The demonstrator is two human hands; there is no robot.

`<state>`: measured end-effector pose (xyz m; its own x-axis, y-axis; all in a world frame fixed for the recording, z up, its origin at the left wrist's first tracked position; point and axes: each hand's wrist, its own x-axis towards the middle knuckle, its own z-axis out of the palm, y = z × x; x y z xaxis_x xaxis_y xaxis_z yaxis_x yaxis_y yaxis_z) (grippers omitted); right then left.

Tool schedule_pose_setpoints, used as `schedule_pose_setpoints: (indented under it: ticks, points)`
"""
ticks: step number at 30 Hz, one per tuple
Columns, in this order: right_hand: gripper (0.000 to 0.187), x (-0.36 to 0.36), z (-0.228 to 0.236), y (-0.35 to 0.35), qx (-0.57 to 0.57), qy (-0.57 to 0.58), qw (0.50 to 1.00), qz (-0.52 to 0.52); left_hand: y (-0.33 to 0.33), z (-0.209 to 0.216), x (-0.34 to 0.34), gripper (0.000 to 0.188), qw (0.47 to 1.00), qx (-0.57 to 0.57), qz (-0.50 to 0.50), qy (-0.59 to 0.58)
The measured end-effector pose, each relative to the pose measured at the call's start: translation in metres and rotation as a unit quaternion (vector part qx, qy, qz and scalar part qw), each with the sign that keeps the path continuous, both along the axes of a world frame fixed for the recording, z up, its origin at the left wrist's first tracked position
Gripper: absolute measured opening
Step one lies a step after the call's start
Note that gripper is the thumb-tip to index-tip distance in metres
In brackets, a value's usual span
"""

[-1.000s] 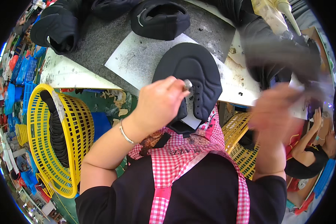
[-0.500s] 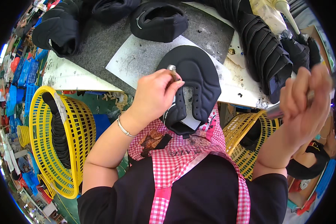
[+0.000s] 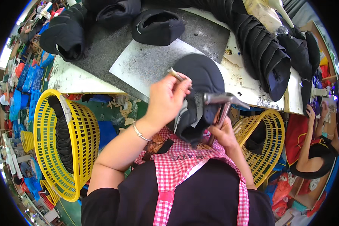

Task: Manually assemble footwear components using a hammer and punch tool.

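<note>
A black padded shoe upper (image 3: pixel 203 73) lies over the near edge of a white board (image 3: pixel 137 62), its laced-front opening toward me. My left hand (image 3: pixel 165 98) pinches a short metal punch (image 3: pixel 180 76), tilted, above the upper's left side. In my right hand (image 3: pixel 225 135) is a hammer (image 3: pixel 225 109) with a metal head and shiny handle, held over the upper's near right part. The hammer head hides some of the upper's opening. Whether the punch tip touches the upper, I cannot tell.
More black shoe uppers (image 3: pixel 159 28) stand on the dark grey mat (image 3: pixel 101 49). A long nested stack of uppers (image 3: pixel 261 52) lies to the right. Yellow baskets (image 3: pixel 87 139) holding black pieces flank me. A co-worker's arm (image 3: pixel 309 147) shows at far right.
My right hand has come down and left from its raised place at the right, bringing the hammer over the upper. My left hand has shifted slightly right and nearer, still pinching the punch.
</note>
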<state>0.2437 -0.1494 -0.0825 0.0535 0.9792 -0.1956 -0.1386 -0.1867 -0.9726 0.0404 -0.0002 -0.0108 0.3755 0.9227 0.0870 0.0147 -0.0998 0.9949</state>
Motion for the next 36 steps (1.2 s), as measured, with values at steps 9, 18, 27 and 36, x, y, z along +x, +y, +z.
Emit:
schedule_pose_setpoints:
  ticks: [9,18,27,36]
  points:
    - [0.022,0.077,0.147,-0.066,0.198,-0.124,0.89,-0.392,0.065,0.044,-0.005,0.013,0.922,0.357,0.092,0.12]
    - [0.026,0.214,0.149,-0.038,-0.07,-0.29,0.874,-0.384,0.128,0.036,-0.034,0.015,0.882,0.368,0.057,0.289]
    - [0.035,0.192,0.168,0.084,-0.026,-0.476,0.817,-0.324,0.129,0.037,-0.031,0.009,0.886,0.392,0.021,0.247]
    - [0.038,0.206,0.127,0.038,-0.05,-0.578,0.766,-0.279,0.125,0.03,-0.045,0.006,0.888,0.4,0.017,0.227]
